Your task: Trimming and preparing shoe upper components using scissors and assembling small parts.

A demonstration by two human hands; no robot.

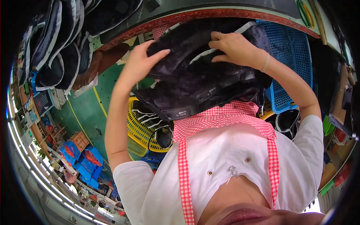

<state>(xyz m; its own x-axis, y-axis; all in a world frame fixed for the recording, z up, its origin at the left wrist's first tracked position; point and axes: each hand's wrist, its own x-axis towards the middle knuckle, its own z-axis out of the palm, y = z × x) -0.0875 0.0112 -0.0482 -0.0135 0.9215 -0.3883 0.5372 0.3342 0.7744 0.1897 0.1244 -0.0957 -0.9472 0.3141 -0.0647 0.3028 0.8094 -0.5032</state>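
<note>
A pile of black plush pieces with white edges, shaped like shoe uppers, lies across my lap in front of my chest. My left hand grips the left side of the pile, with the thumb on top and the fingertips partly hidden by the dark material. Over the upper right part, my right hand has its fingers curled round a piece beside a white edge. Small printed marks show on the smooth black parts nearest my apron, which is red-and-white checked.
A dark worktop with a red front edge runs ahead. More white-edged pieces are heaped at the upper left. A blue basket stands to the right. A yellow basket with dark pieces sits at lower left, on the green floor.
</note>
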